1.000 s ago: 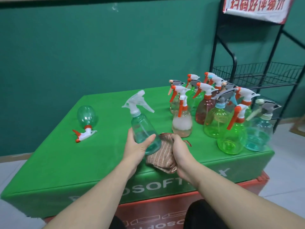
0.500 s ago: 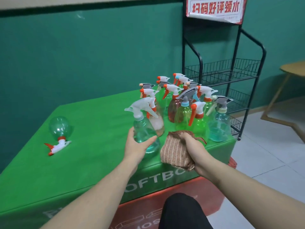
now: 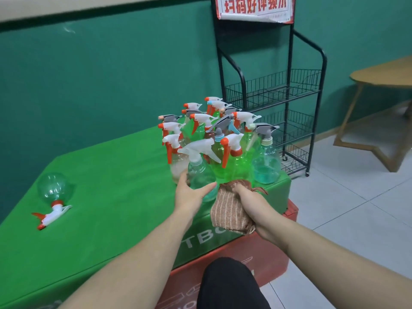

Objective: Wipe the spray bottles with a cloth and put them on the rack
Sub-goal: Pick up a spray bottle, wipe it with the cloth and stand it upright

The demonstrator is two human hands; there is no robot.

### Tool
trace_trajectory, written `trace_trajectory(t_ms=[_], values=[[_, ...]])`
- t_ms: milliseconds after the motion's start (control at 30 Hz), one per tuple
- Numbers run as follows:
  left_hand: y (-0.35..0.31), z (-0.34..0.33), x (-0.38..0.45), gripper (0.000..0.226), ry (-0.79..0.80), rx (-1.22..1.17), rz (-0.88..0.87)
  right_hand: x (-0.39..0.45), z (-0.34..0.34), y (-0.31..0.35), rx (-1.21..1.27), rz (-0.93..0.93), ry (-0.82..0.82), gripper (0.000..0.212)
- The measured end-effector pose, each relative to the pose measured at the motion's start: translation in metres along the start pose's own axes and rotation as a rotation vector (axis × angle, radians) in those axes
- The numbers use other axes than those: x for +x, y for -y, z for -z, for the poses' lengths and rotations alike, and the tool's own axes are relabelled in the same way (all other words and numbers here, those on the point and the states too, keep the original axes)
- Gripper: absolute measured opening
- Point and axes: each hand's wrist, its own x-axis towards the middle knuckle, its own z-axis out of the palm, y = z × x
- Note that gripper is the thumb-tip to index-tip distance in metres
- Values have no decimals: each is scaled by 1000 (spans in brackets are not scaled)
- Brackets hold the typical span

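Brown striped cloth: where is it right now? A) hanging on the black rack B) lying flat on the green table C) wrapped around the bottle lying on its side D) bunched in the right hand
D: the brown striped cloth is bunched in the right hand, beside the clear spray bottle that the left hand grips.

Green tablecloth [image 3: 116, 175], brown cloth [image 3: 227, 210] — pale stripes, black rack [image 3: 289, 90], red-lettered sign [image 3: 256, 6].

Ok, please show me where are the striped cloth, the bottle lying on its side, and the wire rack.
striped brown cloth [image 3: 229, 210], head view, middle of the hanging fold.
green bottle lying on its side [image 3: 53, 188], head view, round body.
black wire rack [image 3: 289, 88], head view, top shelf's front rail.
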Motion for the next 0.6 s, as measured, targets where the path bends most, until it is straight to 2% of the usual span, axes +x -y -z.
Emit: trace_trajectory(t_ms=[400,467,600], values=[[-1,1,3,92,12,39,-12,-3,-9,-8,-71,-31,33,31],[2,11,0,82,8,40,-14,-10,-17,-6,-86,-28,29,32],[10,45,-5,45,-7,62,-29,-19,-44,-3,-126,-9,28,36]])
